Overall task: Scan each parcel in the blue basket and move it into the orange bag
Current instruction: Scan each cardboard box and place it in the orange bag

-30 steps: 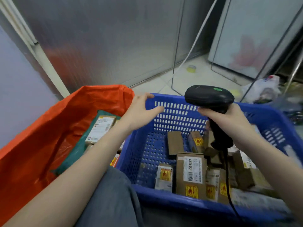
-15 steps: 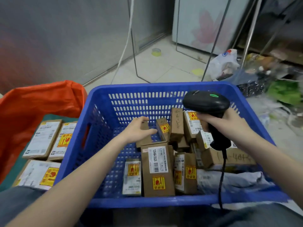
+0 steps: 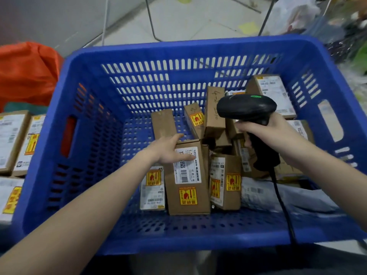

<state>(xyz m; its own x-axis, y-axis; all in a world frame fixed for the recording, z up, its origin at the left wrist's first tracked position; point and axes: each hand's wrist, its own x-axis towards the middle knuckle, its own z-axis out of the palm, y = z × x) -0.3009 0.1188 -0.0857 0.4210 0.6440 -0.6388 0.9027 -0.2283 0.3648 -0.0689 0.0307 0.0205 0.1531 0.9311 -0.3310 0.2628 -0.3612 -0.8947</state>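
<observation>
In the near part of the blue basket lies a brown parcel with its white label up. To scan it well, the person should lift it so the barcode faces the scanner. The left hand rests on its top end, fingers fairly straight. The right hand grips the scanner handle above more parcels. Farther left is the orange bag.
</observation>
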